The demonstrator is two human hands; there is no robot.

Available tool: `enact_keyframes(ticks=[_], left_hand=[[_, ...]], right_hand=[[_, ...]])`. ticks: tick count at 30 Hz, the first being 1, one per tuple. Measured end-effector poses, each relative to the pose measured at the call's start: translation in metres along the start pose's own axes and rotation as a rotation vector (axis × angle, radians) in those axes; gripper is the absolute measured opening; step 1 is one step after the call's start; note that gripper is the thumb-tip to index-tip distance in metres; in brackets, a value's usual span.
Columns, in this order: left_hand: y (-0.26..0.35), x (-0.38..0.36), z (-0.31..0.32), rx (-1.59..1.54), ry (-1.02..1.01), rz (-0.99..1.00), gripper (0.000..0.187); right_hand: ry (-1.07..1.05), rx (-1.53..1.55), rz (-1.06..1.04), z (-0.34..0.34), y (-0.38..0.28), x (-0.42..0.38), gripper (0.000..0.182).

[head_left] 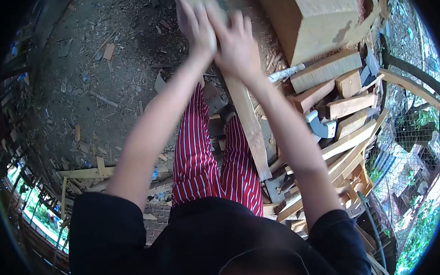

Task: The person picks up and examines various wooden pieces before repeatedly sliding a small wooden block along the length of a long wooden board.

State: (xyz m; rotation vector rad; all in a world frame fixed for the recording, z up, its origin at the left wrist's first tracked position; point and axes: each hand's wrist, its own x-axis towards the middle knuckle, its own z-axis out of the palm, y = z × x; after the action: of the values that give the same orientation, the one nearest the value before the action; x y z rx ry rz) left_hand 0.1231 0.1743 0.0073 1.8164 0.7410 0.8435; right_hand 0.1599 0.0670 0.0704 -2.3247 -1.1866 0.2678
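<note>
A long pale wooden plank runs from the top edge down past the right side of the striped trousers. Near its upper end, my left hand lies against my right hand. The right hand rests over the plank with its fingers stretched and apart. Motion smears the left hand, and its fingers reach toward the frame's top edge. Whether anything lies beneath the palms is hidden.
A large squared timber block stands at the upper right. Below it lies a pile of wood offcuts, with a dark curved piece with a pale end among them. Wire mesh borders the right. Chips litter the dirt floor.
</note>
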Motion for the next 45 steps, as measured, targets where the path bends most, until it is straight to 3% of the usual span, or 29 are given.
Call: enact_keyframes(ticks=[2, 6, 8, 11, 14, 16, 22, 25, 30, 32, 33, 34, 35, 36, 37, 38, 41, 42, 45], left_hand=[[0.032, -0.1, -0.002, 0.079, -0.056, -0.162, 0.064], [0.093, -0.283, -0.021, 0.225, -0.353, -0.397, 0.069], [0.113, -0.329, -0.028, 0.253, -0.474, -0.427, 0.071], [0.108, -0.33, -0.025, 0.242, -0.46, -0.396, 0.07], [0.086, -0.287, -0.019, 0.241, -0.419, -0.336, 0.069], [0.064, -0.23, -0.011, 0.183, -0.238, -0.317, 0.068], [-0.007, -0.002, -0.006, 0.219, -0.085, -0.033, 0.066], [-0.041, 0.097, -0.001, 0.286, -0.044, 0.012, 0.064], [-0.053, 0.217, 0.006, 0.44, -0.101, -0.142, 0.069], [-0.105, 0.248, 0.015, 0.581, -0.001, -0.014, 0.06], [-0.132, 0.255, 0.016, 0.463, 0.027, 0.028, 0.061], [-0.126, 0.241, 0.016, 0.345, 0.056, 0.064, 0.061], [-0.119, 0.215, 0.015, 0.473, 0.025, -0.064, 0.061], [-0.11, 0.185, 0.017, 0.371, 0.07, -0.079, 0.061], [-0.1, 0.154, 0.013, 0.403, 0.056, 0.021, 0.061], [-0.042, 0.117, 0.003, 0.259, -0.068, -0.115, 0.067], [-0.016, -0.008, -0.006, 0.213, -0.057, 0.066, 0.062], [0.019, -0.05, -0.011, 0.183, -0.103, -0.112, 0.062], [0.056, -0.174, -0.021, 0.219, -0.21, -0.282, 0.063]], right_hand=[[-0.051, 0.038, 0.061, -0.013, -0.001, -0.089, 0.076], [-0.154, 0.061, 0.222, -0.032, 0.004, -0.273, 0.063], [-0.207, 0.016, 0.224, -0.038, 0.009, -0.331, 0.058], [-0.204, 0.0, 0.176, -0.029, 0.016, -0.335, 0.058], [-0.197, 0.019, 0.167, -0.028, 0.013, -0.276, 0.06], [-0.172, -0.02, 0.096, -0.032, 0.004, -0.199, 0.063], [-0.004, -0.053, 0.037, -0.003, -0.007, 0.009, 0.072], [0.095, -0.159, 0.021, 0.014, -0.009, 0.099, 0.07], [0.263, -0.205, 0.02, 0.04, -0.003, 0.204, 0.058], [0.216, -0.23, 0.013, 0.042, -0.001, 0.217, 0.061], [0.191, -0.196, -0.003, 0.032, -0.004, 0.214, 0.057], [0.164, -0.161, -0.015, 0.027, -0.004, 0.205, 0.054], [0.414, -0.277, -0.094, 0.043, 0.004, 0.187, 0.051], [0.415, -0.281, -0.085, 0.043, 0.009, 0.165, 0.051], [0.294, -0.21, -0.054, 0.036, 0.006, 0.138, 0.056], [0.177, -0.136, -0.029, 0.027, 0.002, 0.108, 0.062], [0.083, -0.199, -0.01, 0.005, -0.004, -0.004, 0.067], [0.049, -0.169, 0.012, -0.003, -0.006, -0.043, 0.069], [-0.175, -0.134, 0.111, -0.016, -0.006, -0.162, 0.069]])
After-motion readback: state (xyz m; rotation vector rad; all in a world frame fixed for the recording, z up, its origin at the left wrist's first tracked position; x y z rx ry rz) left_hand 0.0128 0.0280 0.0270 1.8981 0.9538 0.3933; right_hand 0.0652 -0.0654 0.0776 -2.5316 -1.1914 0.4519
